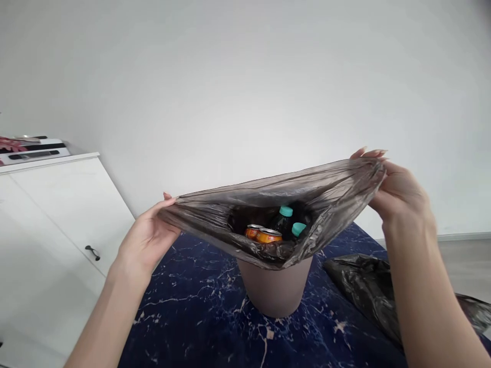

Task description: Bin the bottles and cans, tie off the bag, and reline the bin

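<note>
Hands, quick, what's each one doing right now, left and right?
Left hand: closed on the left edge of the bin bag.
Right hand: closed on the bag's right edge, raised higher.

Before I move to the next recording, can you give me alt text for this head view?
Two bare hands, left hand and right hand, stretch open the mouth of a grey bin liner over a beige waste bin on a dark blue marbled surface. Inside lie orange drink cans and teal-capped bottles. Another black bag lies right; a white cabinet stands left.
</note>
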Motion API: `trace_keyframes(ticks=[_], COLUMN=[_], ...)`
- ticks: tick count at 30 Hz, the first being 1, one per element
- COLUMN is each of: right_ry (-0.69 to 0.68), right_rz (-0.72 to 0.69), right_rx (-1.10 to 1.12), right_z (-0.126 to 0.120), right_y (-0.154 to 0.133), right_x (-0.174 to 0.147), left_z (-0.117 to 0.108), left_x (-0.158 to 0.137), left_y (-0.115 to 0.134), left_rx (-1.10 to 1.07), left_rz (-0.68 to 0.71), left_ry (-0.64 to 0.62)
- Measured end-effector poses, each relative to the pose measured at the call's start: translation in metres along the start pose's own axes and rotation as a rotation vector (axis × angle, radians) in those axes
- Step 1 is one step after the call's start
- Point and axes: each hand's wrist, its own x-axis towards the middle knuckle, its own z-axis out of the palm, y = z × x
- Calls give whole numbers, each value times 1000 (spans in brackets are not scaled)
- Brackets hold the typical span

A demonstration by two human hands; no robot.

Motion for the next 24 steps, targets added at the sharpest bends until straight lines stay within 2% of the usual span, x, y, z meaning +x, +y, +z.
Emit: trace_keyframes(ticks=[3,6,10,12,14,16,18,19,21,24], right_ry=[-62,-184,-498,-659,-855,-1038,-1142,-1149,-1119,-1014], right_rz=[-32,24,131,191,222,192,154,147,137,77], right_rx=[-150,-332,-551,-609,-613,-590,-554,-541,-541,-594], right_z=[-18,-22,-18,-15,-8,3,17,24,36,48], right_y=[10,18,24,25,24,22,19,18,16,16], right_x=[11,5,-11,-16,-21,-27,-33,-37,-43,-49], left_z=[-11,-30,-58,-67,-67,-56,-36,-23,3,32], left_x=[7,7,-5,-7,-4,0,2,1,-5,-15], left_y=[-16,-48,-97,-111,-113,-107,-97,-92,-82,-72], left_rx=[-12,121,339,510,686,745,716,721,787,810], left_rz=[51,104,68,101,148,215,349,433,517,442], left_ry=[-19,-103,-214,-355,-512,-621,-709,-766,-826,-819])
